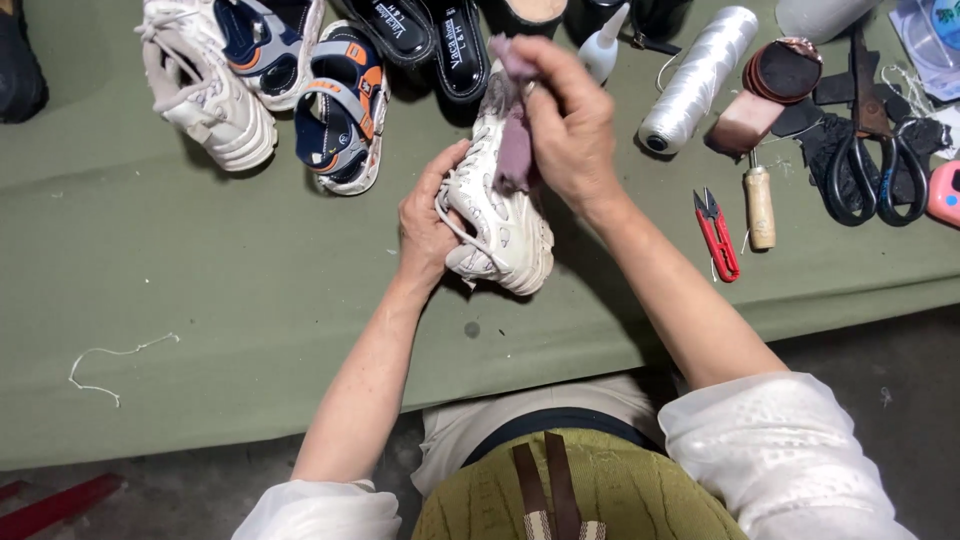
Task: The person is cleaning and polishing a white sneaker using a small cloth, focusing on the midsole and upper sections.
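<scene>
A chunky white sneaker (505,228) with laces is held above the green cloth-covered table (200,280), toe pointing toward me. My left hand (425,215) grips its left side near the laces. My right hand (570,125) is closed on a small mauve cloth (515,150) and presses it against the upper part of the shoe. The cloth hangs down over the shoe's tongue area.
At the back stand a matching white sneaker (205,85), two blue-orange sandals (340,110), black sandals (440,45) and a white glue bottle (603,45). To the right lie a white thread spool (695,80), red snips (717,235), a wooden-handled awl (760,205), black scissors (875,160). A loose string (110,365) lies left.
</scene>
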